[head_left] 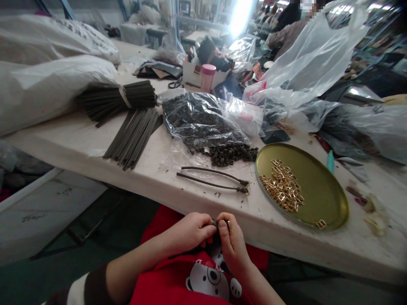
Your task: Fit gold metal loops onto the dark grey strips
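Observation:
Below the table's front edge, my left hand [190, 231] and my right hand [231, 241] meet over my lap, fingers pinched together on a small dark strap end with a gold buckle [219, 223]. Most of that piece is hidden by my fingers. Two finished dark straps [211, 178] with gold buckles lie on the white table just ahead of my hands. A round gold tray [321, 190] to the right holds a pile of gold buckles [282, 188]. Small dark loops [230, 153] spill from a clear bag [200, 118].
Bundled and loose dark strips [133, 131] lie at the left of the table, beside big white sacks [47, 84]. Clear plastic bags [305, 63], a box with a pink cup [208, 76] and clutter fill the back. Another person sits at the far right.

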`<state>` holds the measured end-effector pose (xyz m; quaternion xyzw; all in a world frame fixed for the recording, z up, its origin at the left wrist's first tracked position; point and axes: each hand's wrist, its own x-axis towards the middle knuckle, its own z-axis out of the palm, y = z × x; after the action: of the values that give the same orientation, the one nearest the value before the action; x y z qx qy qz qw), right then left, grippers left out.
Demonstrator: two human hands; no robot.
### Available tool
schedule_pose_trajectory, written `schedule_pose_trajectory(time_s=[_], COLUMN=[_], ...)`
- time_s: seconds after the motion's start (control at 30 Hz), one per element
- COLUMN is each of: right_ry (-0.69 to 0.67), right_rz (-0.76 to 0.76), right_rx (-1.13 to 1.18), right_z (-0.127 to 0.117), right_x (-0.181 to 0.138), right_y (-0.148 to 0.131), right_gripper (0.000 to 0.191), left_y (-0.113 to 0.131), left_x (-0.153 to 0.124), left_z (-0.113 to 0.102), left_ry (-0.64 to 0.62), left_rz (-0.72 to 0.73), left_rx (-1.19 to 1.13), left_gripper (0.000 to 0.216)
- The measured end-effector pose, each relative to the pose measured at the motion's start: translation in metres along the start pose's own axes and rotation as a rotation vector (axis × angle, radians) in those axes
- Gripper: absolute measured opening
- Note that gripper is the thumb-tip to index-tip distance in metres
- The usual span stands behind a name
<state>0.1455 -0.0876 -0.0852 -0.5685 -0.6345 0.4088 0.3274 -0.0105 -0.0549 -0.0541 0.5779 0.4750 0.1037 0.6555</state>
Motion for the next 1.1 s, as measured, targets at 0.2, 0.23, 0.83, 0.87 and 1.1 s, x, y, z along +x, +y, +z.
schedule_pose_trajectory(time_s=[0.2, 0.23, 0.83, 0.87, 1.1], right_ry=[-0.068, -0.066, -0.105, -0.094, -0.127], right_rz=[0.154, 0.181, 0.205, 0.188, 0.172], right_rx=[0.281, 0.312, 0.353, 0.339, 0.392], right_z=[-0.007, -0.008, -0.019, -0.020, -0.035], right_x=[0.009, 0.012, 0.010, 0.009, 0.011], right_y=[-0.001, -0.003, -0.002, -0.003, -0.008], right_gripper=[0.044, 0.045, 0.040, 0.040, 0.041], left_y=[0.005, 0.007, 0.028, 0.029, 0.047], left_x=[0.001, 0.000, 0.002, 0.003, 0.012], left_z=[-0.015, -0.017, -0.016, -0.016, -0.022], left_ry=[0.075, 0.074, 0.071, 0.076, -0.206], left_rz=[0.099, 0.103, 0.158, 0.165, 0.217], left_rx=[0.325, 0.350, 0.498, 0.542, 0.496], left_gripper=[0.024, 0.024, 0.026, 0.026, 0.036])
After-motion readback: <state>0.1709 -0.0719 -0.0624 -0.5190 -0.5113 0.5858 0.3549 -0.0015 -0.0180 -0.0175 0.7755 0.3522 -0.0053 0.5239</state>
